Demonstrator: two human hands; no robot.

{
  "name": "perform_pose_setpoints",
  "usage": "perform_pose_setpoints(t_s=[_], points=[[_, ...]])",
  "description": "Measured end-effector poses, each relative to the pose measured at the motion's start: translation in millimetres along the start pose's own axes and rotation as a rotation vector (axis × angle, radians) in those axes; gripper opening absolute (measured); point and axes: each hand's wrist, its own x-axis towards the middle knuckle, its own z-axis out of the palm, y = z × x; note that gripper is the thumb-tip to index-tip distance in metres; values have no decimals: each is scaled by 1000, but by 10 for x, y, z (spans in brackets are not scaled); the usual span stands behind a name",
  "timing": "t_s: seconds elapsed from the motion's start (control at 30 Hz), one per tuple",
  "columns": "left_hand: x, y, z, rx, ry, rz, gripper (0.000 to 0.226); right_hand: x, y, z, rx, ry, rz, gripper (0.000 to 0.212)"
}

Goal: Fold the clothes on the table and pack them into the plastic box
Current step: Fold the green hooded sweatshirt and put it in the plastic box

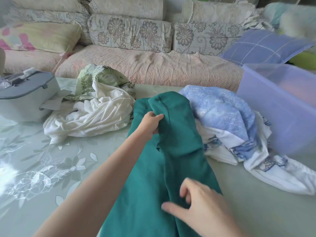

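Observation:
A teal garment (179, 139) lies lengthwise down the middle of the table. My left hand (151, 123) grips a fold of it near its far end. My right hand (201, 207) hovers over or rests on its near part, fingers loosely bent and blurred, holding nothing that I can see. A crumpled white knit top (95, 117) and a green leaf-print cloth (100, 79) lie to the left. A blue and white patterned garment (227, 120) is heaped to the right. The translucent purple plastic box (280, 106) stands at the right edge.
A grey lidded case (25, 93) sits at the table's left. The table (42, 168) has a pale green floral cover. Behind it runs a sofa (145, 65) with floral cushions and a blue checked pillow (261, 47).

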Motion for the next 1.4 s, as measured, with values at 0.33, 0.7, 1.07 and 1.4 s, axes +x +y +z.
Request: perform_pose_setpoints(t_s=[0.33,0.7,1.07,1.4], points=[[54,-41,0,68,61,-103,75,-135,-140,-156,369,-147,-122,20],[-40,-274,50,-33,-74,62,49,-212,-4,177,251,-145,-68,18],[160,0,198,-195,-51,-62,35,235,733,-143,117,201,278,42],[406,98,471,-302,-70,73,43,497,1028,46,517,268,319,49]])
